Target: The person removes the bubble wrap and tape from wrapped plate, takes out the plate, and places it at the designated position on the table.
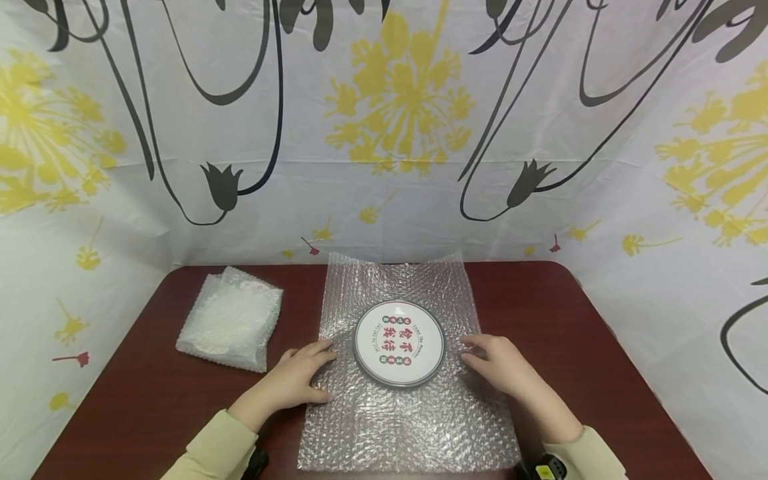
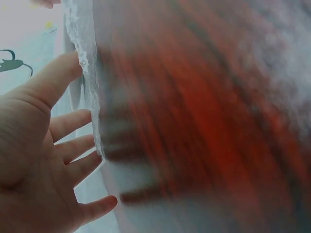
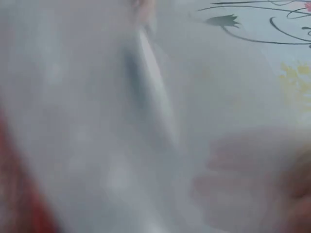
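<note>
A round white plate (image 1: 399, 343) with a dark rim and red printed characters lies face up on a sheet of bubble wrap (image 1: 408, 427). At the sheet's left edge is my left hand (image 1: 294, 377), its fingers spread and its fingertips over the wrap. The left wrist view shows that hand (image 2: 43, 145) with loosely extended fingers beside the wrap's edge. Right of the plate, my right hand (image 1: 501, 363) reaches over the sheet's right side without touching the plate. In the right wrist view this hand (image 3: 257, 179) is blurred, and the plate (image 3: 158, 87) appears edge-on.
A folded bubble-wrap bundle (image 1: 231, 320) with something pale inside lies on the left of the dark red table (image 1: 600, 400). Behind and at both sides hangs a white cloth (image 1: 396, 207) printed with yellow and grey flowers.
</note>
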`<action>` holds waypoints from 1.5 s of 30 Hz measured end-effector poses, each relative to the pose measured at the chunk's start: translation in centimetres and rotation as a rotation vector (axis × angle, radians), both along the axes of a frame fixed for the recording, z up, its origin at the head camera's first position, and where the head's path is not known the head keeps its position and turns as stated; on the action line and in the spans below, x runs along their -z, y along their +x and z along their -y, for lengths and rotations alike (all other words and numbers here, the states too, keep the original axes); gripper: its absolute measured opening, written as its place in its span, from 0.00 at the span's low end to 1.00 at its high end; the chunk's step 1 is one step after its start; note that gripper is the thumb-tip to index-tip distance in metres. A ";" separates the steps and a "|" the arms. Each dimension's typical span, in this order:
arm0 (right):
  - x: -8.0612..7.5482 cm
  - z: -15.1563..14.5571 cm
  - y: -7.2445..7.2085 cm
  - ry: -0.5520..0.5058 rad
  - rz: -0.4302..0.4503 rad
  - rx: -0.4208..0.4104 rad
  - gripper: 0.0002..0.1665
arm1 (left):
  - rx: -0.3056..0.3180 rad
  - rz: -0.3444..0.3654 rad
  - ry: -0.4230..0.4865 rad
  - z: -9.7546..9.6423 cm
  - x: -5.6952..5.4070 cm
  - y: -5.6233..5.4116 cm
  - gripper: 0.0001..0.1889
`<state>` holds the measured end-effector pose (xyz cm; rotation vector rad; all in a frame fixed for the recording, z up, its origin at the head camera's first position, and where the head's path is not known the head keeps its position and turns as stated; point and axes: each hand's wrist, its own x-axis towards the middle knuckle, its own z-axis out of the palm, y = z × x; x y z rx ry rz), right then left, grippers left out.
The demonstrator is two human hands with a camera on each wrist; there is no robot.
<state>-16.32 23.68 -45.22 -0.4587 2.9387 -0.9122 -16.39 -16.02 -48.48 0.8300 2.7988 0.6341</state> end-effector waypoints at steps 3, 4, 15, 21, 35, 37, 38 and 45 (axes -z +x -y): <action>-0.2 0.3 -0.9 -0.069 0.028 0.038 0.17 | -0.008 0.004 -0.003 0.0 0.0 0.0 0.39; -0.1 0.3 -1.2 -0.088 0.034 0.049 0.16 | -0.011 0.006 -0.005 -0.1 0.0 0.0 0.39; 1.2 1.3 -3.4 -0.368 0.252 0.121 0.19 | -0.027 0.013 -0.005 -0.2 0.0 0.1 0.39; 2.3 2.0 -4.0 -0.457 0.396 0.164 0.24 | -0.027 0.014 -0.003 -0.1 0.1 0.0 0.39; 3.2 3.0 -4.0 -0.439 0.496 0.172 0.29 | -0.030 0.026 -0.004 0.0 0.3 0.0 0.39; 3.3 3.2 -3.9 -0.432 0.484 0.178 0.27 | -0.030 0.026 -0.007 0.0 0.3 0.0 0.40; 3.4 3.2 -3.9 -0.432 0.479 0.181 0.26 | -0.029 0.027 -0.010 0.0 0.3 0.0 0.40; 3.2 3.5 -3.5 -0.446 0.462 0.189 0.24 | -0.022 0.028 -0.028 0.0 0.3 0.0 0.39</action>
